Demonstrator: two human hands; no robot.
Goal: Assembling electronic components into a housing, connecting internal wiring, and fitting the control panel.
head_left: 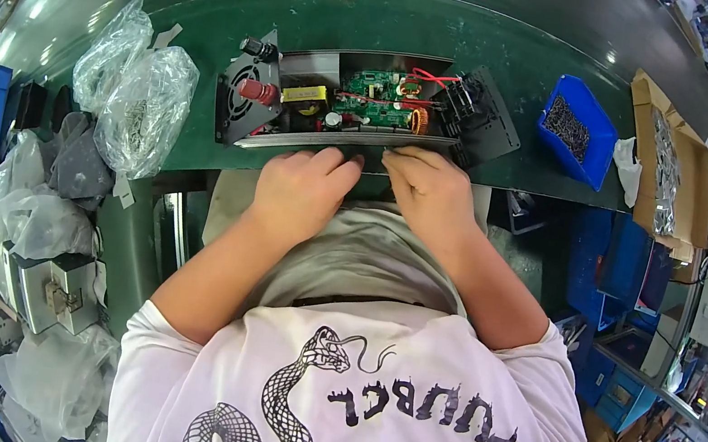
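Observation:
An opened black metal electronics case [293, 141] lies on the green bench in front of me. Inside it are a green circuit board [374, 96], a yellow-wrapped transformer [305, 97] and a copper coil [420, 121]. My left hand [306, 188] is at the case's near long side, fingers curled in and closed; what they hold, if anything, is hidden. To its right, my right hand [433, 194] is closed in a pinch by the same side, thumb and fingertips together around something too small to make out. An end plate with a fan grille [248, 100] stands out at the left; red and black terminals stick out of it.
A blue bin of small dark screws [605, 135] and a cardboard box [695, 171] with metal parts stand at the right. Clear plastic bags [146, 112] lie at the left. A dark end plate [492, 104] is splayed out at the case's right end.

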